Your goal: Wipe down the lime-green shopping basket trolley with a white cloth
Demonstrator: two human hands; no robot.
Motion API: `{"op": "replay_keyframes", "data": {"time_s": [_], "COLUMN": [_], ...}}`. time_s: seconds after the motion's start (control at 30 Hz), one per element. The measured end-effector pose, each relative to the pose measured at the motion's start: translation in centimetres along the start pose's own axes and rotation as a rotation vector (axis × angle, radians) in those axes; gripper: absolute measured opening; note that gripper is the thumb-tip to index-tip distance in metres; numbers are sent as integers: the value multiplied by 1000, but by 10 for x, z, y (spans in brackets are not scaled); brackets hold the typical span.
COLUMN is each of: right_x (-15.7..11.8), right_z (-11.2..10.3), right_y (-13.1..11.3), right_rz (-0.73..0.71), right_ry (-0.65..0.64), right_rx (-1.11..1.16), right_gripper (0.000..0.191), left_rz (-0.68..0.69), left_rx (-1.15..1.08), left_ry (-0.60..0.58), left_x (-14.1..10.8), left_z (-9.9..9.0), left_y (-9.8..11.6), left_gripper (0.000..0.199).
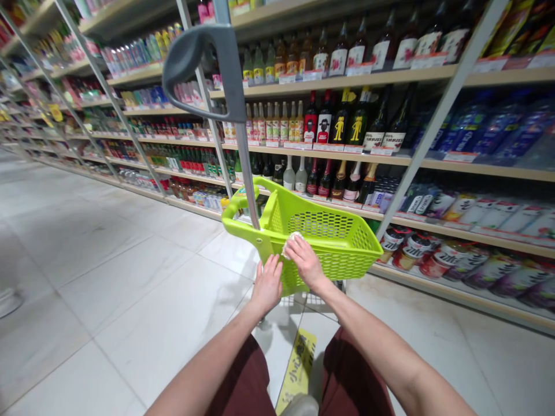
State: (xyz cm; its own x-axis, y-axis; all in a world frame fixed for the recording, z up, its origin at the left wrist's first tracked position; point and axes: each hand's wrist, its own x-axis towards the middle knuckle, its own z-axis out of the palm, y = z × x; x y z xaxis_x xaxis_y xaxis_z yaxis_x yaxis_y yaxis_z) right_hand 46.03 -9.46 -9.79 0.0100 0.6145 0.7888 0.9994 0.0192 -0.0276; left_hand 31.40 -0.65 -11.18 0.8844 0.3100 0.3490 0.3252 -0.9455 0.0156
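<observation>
A lime-green shopping basket cart point(342, 260) with slotted plastic walls stands in front of my knees. From its left end rises a metal pole topped by a grey loop handle point(234, 75). My right hand point(304, 260) presses a crumpled whitish cloth point(293, 237) against the basket's near rim, fingers curled over it. Just left of it, my left hand point(267, 283) rests its outstretched fingers on the basket's near side wall, below the pole's base. The basket's inside shows no goods. Wheels under it are mostly hidden by my arms and the basket.
Shelves of bottles point(342, 121) run along the far side of the aisle, close behind the basket. Packs and large jars point(442, 260) sit on the lower right shelves. A yellow floor sticker point(299, 364) lies between my feet on the pale tiles point(108, 277).
</observation>
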Motion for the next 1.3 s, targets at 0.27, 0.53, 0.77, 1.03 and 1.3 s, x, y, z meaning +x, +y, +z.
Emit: {"op": "replay_keyframes", "data": {"time_s": [0.27,0.53,0.77,1.03,1.3], "right_x": [-81,-43,-102,-83,-127], "right_z": [30,-22,14,-26,-8], "right_y": [2,33,39,44,59], "right_rz": [42,162,151,226,301], "right_ry": [-221,45,-69,41,-43], "right_rx": [-69,-105,-154,-100,-157], "right_gripper": [31,41,38,44,42], "left_rz": [172,163,198,241,346], "left_rx": [115,132,112,129,152], "left_ry": [-100,-16,-58,-25,-31], "left_x": [-10,15,12,38,50], "left_z": [25,15,24,19,28], "left_y": [15,21,37,52,75], "left_gripper": [61,60,62,63,60]}}
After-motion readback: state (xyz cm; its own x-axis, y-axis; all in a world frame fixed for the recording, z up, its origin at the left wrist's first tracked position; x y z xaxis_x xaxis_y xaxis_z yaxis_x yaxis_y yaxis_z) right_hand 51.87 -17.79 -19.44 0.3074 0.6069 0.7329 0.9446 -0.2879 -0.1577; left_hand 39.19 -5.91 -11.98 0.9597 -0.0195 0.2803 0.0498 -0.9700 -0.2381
